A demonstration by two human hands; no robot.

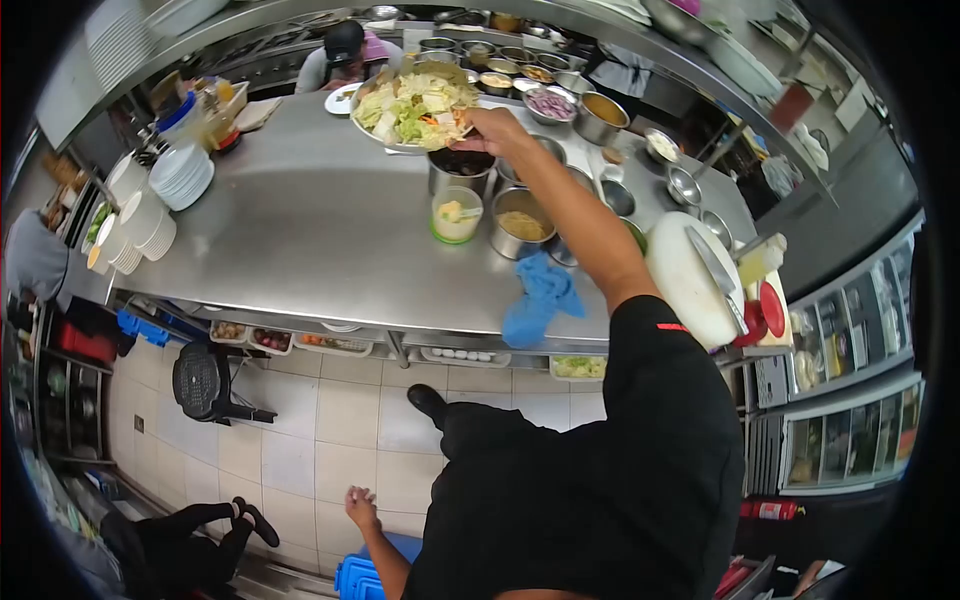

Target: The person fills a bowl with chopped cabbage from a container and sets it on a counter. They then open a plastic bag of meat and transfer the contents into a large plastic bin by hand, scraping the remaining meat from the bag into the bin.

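At the far side of the steel counter [300, 220], my right hand [490, 132] grips the near right rim of a wide bowl heaped with chopped cabbage [415, 105] and bits of carrot. Below that hand stands a metal pot of dark contents [462, 165]. Nearer to me are a clear tub [456, 215] with pale yellow stuff and a spoon in it, and a pot with light brown contents [522, 222]. My left hand [362, 508] hangs low over the tiled floor, its fingers loosely curled, with nothing visible in them.
A blue cloth [543, 298] drapes near the counter's front edge. To the right, a knife [712, 270] lies on a white cutting board [680, 260]. Stacked plates [182, 175] stand left. Across the counter is a person in a cap [345, 55]. A black stool [205, 380] occupies the floor.
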